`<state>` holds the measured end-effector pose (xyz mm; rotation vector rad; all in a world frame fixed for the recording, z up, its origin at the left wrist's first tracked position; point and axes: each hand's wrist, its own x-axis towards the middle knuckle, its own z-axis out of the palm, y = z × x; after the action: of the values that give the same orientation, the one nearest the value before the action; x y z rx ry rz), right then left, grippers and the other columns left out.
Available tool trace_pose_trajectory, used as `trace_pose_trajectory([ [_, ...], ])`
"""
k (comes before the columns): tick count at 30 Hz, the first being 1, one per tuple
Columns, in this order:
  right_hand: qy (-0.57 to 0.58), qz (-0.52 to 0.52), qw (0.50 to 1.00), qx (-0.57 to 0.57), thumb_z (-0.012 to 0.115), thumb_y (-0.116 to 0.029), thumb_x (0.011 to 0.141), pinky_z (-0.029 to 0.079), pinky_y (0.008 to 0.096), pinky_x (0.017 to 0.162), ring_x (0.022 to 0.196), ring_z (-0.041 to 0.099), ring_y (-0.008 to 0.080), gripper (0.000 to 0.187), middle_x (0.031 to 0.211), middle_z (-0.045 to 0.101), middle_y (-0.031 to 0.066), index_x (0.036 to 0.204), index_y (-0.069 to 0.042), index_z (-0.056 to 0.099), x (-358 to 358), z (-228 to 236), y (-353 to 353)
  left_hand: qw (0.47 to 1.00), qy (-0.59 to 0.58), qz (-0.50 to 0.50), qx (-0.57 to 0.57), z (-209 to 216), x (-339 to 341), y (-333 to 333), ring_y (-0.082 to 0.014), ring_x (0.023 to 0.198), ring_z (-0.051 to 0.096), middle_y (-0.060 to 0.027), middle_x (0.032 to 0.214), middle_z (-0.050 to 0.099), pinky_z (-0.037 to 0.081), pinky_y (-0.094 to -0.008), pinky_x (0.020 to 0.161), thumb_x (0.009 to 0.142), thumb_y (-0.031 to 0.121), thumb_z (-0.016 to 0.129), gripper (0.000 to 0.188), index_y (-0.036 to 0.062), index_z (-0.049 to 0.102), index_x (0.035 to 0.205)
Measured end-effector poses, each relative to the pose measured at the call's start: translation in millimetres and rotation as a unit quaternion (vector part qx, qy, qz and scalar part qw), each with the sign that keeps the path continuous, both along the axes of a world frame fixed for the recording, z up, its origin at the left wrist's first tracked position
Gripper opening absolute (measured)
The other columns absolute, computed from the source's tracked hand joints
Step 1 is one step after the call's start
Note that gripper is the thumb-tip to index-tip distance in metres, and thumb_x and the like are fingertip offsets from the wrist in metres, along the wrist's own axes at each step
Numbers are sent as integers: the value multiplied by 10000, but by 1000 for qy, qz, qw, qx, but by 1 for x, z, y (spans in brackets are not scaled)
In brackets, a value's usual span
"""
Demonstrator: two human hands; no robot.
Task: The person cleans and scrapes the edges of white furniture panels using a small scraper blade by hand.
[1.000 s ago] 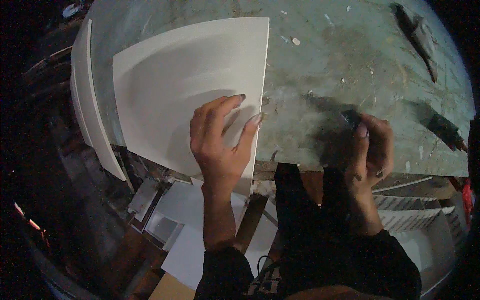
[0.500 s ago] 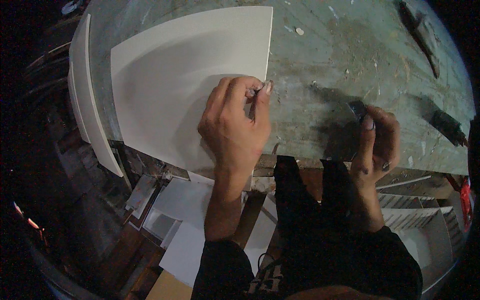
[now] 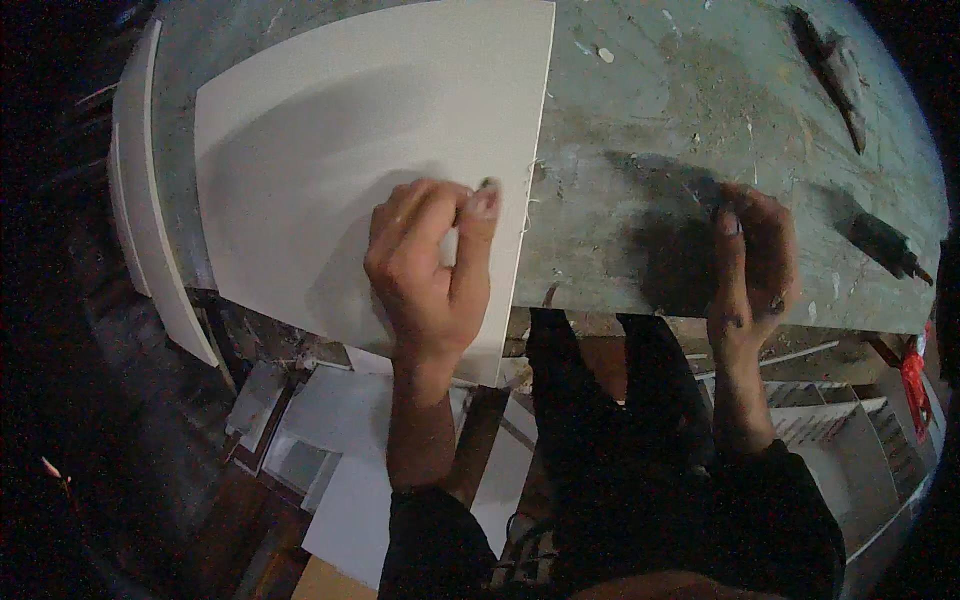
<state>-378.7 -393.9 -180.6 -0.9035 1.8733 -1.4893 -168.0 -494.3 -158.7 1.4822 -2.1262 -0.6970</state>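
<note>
A large off-white panel (image 3: 300,230) lies on the worn green tabletop, its near end reaching past the table's front edge. Above its right part hovers my left hand (image 3: 430,275), thumb and fingers pinched together. A tiny dark speck shows at those fingertips; what it is I cannot make out. Thin pale shavings (image 3: 530,195) cling to the panel's right edge. To the right, over the table, my right hand (image 3: 757,260) is closed, thumb against fingers, on a small dark flat piece (image 3: 706,190), which is blurred. Dark smudges mark both hands.
A dark-handled tool (image 3: 885,245) lies at the table's right, with a grey pointed object (image 3: 840,85) farther back. Narrow pale strips (image 3: 165,220) stick out past the left edge. Below the front edge are white panels (image 3: 365,500) and a white divided box (image 3: 850,450).
My left hand has drawn left from the panel's right edge onto its face, still pinched. Several shavings now show along that edge. My right hand stays nearly in place. The whole view has shifted slightly.
</note>
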Motion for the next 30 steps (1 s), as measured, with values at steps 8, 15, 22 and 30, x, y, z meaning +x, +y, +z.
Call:
trace_pose_trajectory([
  [8, 31, -3, 999, -14, 531, -16, 916, 421, 272, 902, 985, 577, 155, 152, 1039, 628, 104, 1044, 40, 591, 10, -11, -8, 991, -88, -21, -94, -9, -16, -34, -243, 880, 518, -42, 928, 581, 368, -390, 792, 681, 310, 794, 401, 101, 579, 946],
  [15, 43, -6, 999, -17, 528, -11, 912, 421, 268, 900, 978, 575, 149, 160, 1041, 628, 99, 1048, 41, 595, 10, -11, -8, 998, -19, -20, -57, -11, -8, -39, -221, 810, 515, -62, 865, 580, 396, -340, 763, 665, 228, 808, 428, 70, 600, 1004],
  [22, 36, 18, 999, 5, 529, 7, 906, 416, 277, 916, 1019, 569, 155, 172, 1064, 622, 103, 1068, 36, 579, 10, -8, -9, 998, -34, -20, -48, -12, -5, -36, -227, 874, 517, -43, 904, 567, 360, -371, 817, 729, 243, 754, 418, 118, 578, 1087],
  [30, -28, 140, 990, -19, 521, 24, 902, 425, 290, 932, 1051, 575, 168, 219, 1092, 629, 116, 1114, 55, 566, 16, 4, -45, 999, 19, -13, -30, -8, 4, -42, -157, 691, 488, -54, 833, 561, 429, -298, 668, 782, 149, 734, 351, 83, 596, 1098],
])
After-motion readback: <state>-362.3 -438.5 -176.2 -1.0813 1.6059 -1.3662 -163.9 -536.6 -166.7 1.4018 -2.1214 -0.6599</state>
